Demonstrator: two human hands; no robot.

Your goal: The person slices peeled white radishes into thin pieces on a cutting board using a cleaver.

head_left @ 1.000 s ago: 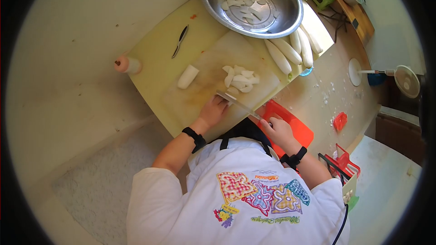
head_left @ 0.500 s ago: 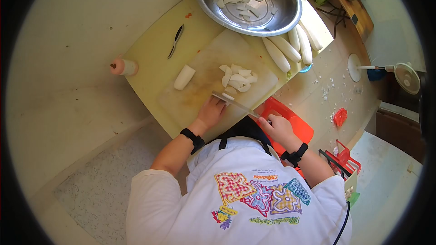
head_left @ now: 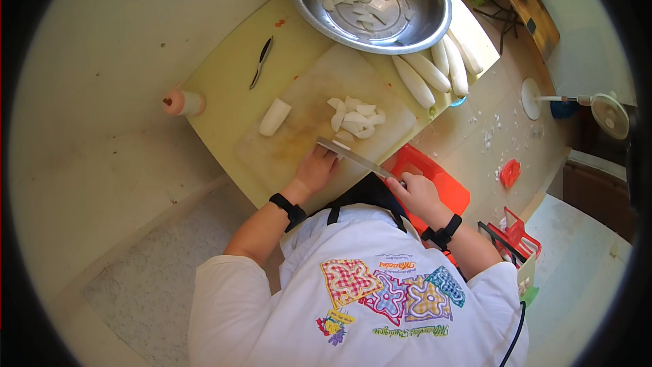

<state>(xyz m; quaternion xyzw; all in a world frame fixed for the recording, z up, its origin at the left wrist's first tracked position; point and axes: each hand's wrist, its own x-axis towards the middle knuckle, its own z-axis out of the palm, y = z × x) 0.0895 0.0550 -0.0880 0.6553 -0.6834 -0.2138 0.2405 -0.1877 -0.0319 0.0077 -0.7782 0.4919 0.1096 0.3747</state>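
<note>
My right hand [head_left: 417, 195] is wrapped round the handle of a kitchen knife [head_left: 363, 161], whose blade slants up-left to the fingers of my left hand [head_left: 317, 168]. Those fingers are curled on a piece of white radish, mostly hidden under the hand and blade. Just beyond the blade lies a heap of cut radish slices [head_left: 356, 117] on a pale cutting board [head_left: 309, 98]. A thick radish chunk [head_left: 274, 117] rests on the board's left side. Several long, peeled white radishes [head_left: 422, 71] lie at the table's right edge.
A large steel basin [head_left: 407, 34] holding slices stands at the table's far side. A peeler [head_left: 261, 62] lies left of the board, and a pink-capped bottle [head_left: 185, 102] stands by the wall. A red plastic container [head_left: 441, 187] is below the table's right edge.
The knife and both hands hold nearly the same place. The view shifts very slightly; the slices and the radish chunk stay where they were.
</note>
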